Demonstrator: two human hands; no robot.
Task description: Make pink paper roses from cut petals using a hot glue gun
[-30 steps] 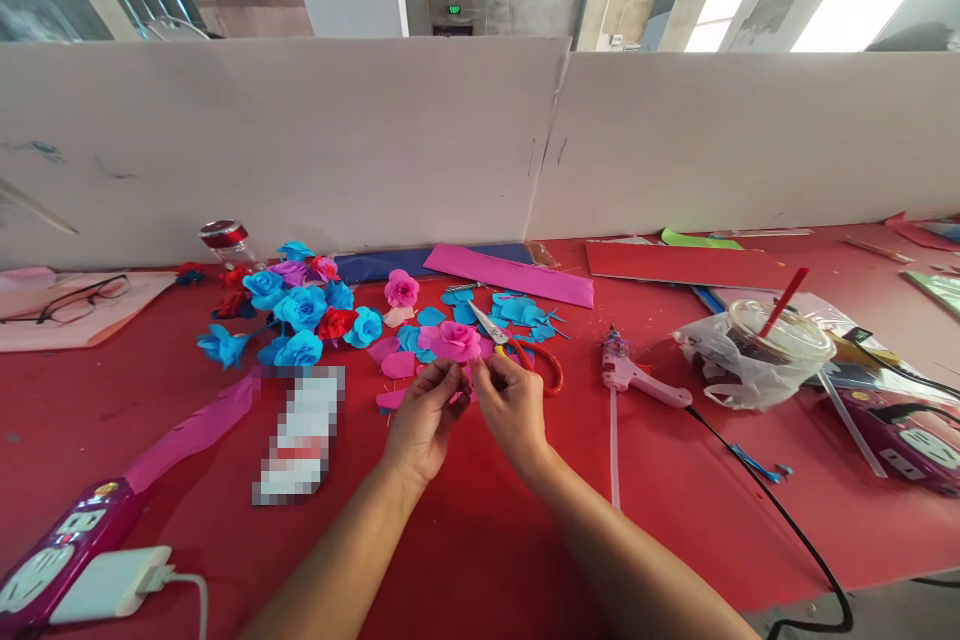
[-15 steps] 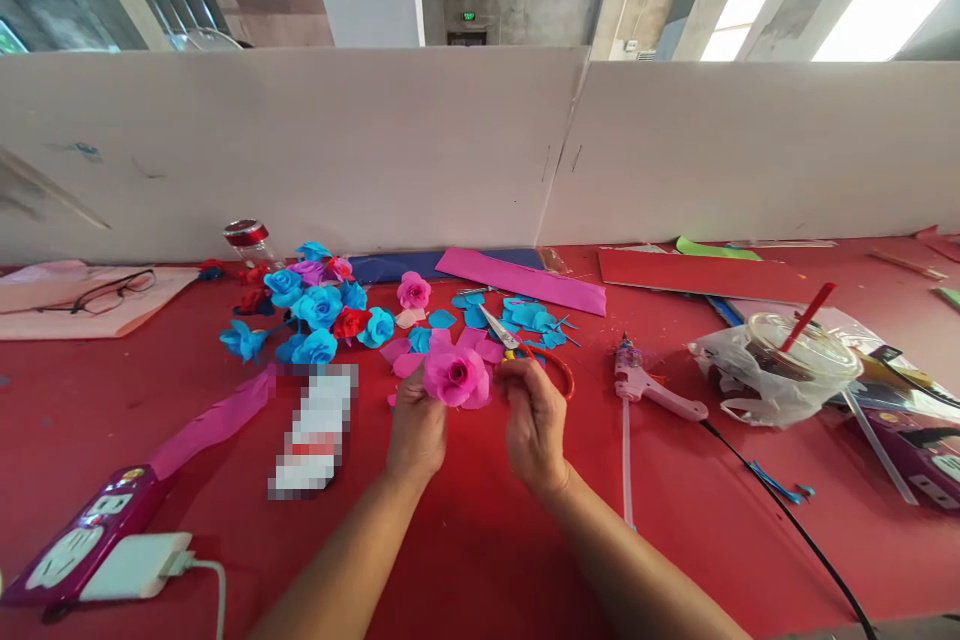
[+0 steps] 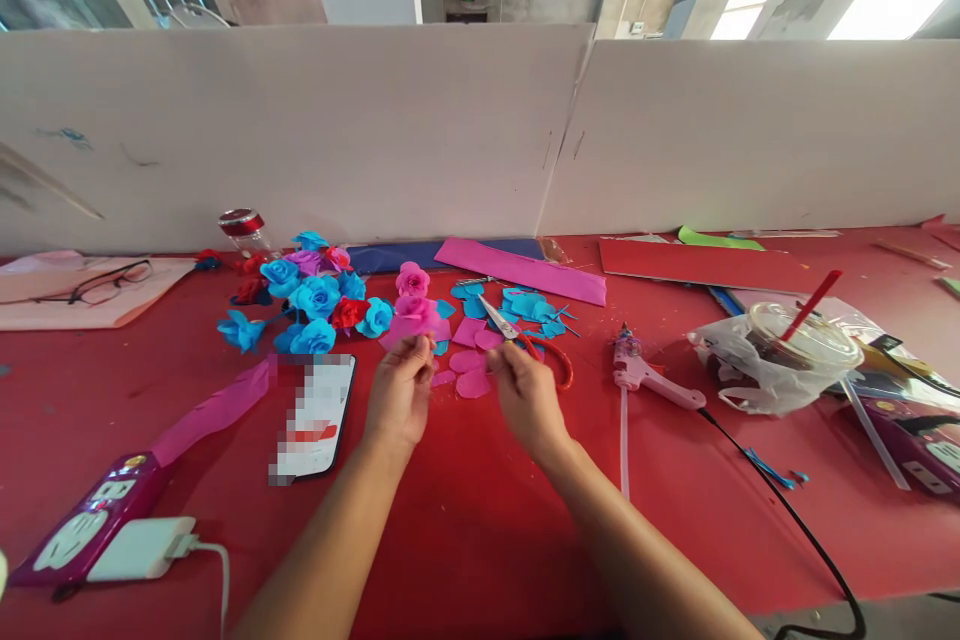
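A pink paper flower (image 3: 414, 318) is pinched by its underside in my left hand (image 3: 399, 395), tilted away from me. Just behind it rests another pink paper rose (image 3: 412, 280). My right hand (image 3: 529, 392) is closed, fingertips together beside loose pink petals (image 3: 466, 362); anything between them is hidden. Close to its knuckles lie scissors (image 3: 561, 360) with orange-red handles, blades pointing up and left. Cut blue petals (image 3: 529, 303) are scattered behind the scissors. To the left stands a bunch of blue, red and purple paper flowers (image 3: 315, 297).
On the right are a pink glue gun (image 3: 645, 375) with its black cord and a bagged drink cup (image 3: 799, 345). A phone (image 3: 319, 430) and a purple power strip (image 3: 94, 525) lie left. Pink crepe paper (image 3: 521, 270) is at the back, before a white partition (image 3: 300, 135).
My left hand has moved slightly left, and the flower has tipped from facing me to facing away. My right hand stays near the scissors. The view has shifted slightly.
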